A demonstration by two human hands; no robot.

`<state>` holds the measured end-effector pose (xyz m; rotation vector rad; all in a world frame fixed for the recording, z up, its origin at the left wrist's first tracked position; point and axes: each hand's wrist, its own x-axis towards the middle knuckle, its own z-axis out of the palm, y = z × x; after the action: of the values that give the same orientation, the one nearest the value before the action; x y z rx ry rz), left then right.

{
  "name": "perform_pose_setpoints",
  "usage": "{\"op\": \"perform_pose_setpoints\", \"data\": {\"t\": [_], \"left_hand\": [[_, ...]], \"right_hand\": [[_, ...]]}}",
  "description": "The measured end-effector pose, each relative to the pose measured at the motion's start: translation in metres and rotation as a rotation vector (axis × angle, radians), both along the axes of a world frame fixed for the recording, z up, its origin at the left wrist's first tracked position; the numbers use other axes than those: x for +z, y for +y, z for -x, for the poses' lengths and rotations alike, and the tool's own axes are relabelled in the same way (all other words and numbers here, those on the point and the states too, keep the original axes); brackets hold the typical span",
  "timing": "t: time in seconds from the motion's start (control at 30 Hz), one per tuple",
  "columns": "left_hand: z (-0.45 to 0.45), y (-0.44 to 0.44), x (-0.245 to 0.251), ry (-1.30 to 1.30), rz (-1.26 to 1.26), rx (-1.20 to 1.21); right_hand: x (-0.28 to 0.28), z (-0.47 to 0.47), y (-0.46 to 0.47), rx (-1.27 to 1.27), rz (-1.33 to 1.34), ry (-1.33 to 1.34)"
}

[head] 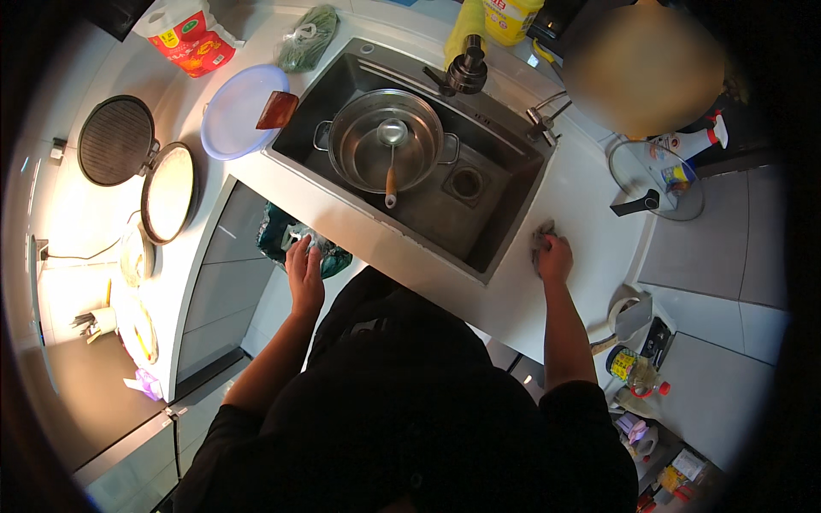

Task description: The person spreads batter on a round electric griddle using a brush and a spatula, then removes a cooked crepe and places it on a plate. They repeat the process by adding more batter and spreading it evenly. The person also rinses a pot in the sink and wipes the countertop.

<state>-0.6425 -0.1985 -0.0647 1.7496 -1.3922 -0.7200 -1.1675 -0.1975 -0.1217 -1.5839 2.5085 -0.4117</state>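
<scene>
My right hand [555, 260] grips a crumpled grey cloth [542, 236] against the white countertop [577, 192], to the right of the sink. In front of the counter's edge hangs my left hand [304, 277], holding nothing, fingers slightly apart. Beyond it, partly covered by the fingers, is a bin lined with a dark green bag [272, 232], with crumpled clear plastic in it. In the dark sink [442, 224] stands a two-handled steel pot [359, 160]. A ladle [392, 154] with a wooden handle rests in the pot, its handle over the near rim.
A blue plastic lid or basin [237, 122] stands left of the sink, a brown spatula head [278, 110] over its edge. Farther left lies an opened electric griddle [117, 141]. A glass lid [680, 167] and a spray bottle [693, 142] are at right, bottles [635, 372] nearer me.
</scene>
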Motion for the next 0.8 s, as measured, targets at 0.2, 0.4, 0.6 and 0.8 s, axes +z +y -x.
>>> {"op": "perform_pose_setpoints", "data": {"t": [0.2,0.4,0.6,0.8], "left_hand": [[0.008,0.006,-0.002,0.134,-0.018,0.105],[0.016,0.010,0.001,0.249,0.008,0.167],[0.022,0.018,0.007,0.353,-0.055,0.245],[0.021,0.022,0.007,0.396,-0.055,0.248]], "right_hand": [[0.005,-0.010,0.002,0.019,-0.020,0.013],[0.015,-0.023,0.012,0.189,-0.183,0.173],[0.018,-0.025,0.010,0.194,-0.276,0.190],[0.028,-0.020,-0.004,0.256,-0.295,0.194]]}}
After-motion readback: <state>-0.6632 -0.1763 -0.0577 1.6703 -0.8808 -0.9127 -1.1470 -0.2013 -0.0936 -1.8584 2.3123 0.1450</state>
